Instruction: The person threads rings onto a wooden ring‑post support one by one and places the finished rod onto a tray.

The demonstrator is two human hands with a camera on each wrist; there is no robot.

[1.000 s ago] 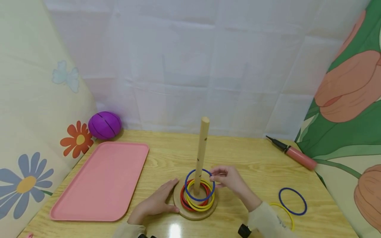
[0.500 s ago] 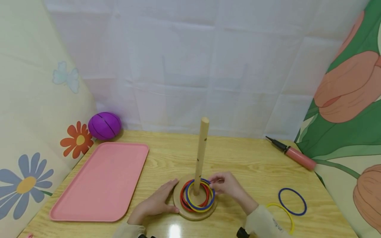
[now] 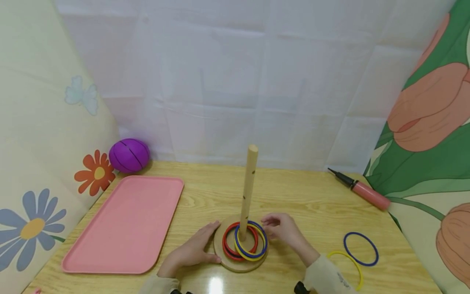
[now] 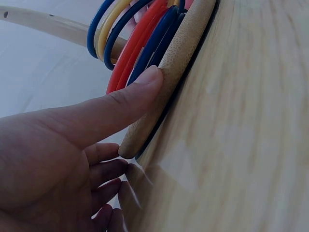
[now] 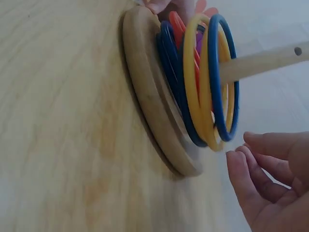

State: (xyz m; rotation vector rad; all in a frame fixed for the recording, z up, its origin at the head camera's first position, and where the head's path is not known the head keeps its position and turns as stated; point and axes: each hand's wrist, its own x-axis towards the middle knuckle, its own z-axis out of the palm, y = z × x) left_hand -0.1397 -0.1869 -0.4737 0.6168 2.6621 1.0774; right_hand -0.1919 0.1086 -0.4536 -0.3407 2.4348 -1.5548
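A wooden peg [image 3: 249, 183] stands on a round wooden base [image 3: 238, 268] at the table's front middle. Stacked round its foot are red rings [image 3: 225, 243], yellow rings [image 5: 189, 63] and blue rings, with a blue ring [image 5: 216, 82] on top. My left hand [image 3: 196, 246] rests at the base's left side, its thumb [image 4: 147, 82] touching the rim and its fingers lying along the edge. Just right of the stack, my right hand [image 3: 285, 230] has loosely bent fingers with nothing between them. In the right wrist view its fingertips are close to the top rings but apart from them.
A loose blue ring [image 3: 376, 249] and a yellow ring [image 3: 358, 267] lie to the right. Behind them is a red and black hand pump [image 3: 367, 194]. On the left are a pink tray [image 3: 126, 224] and a purple ball [image 3: 129, 155]. Cloth hangs round the table.
The right hand has lowered the blue ring down the peg onto the stack and let go of it. The upper rings have shifted slightly right. The left hand has stayed in place.
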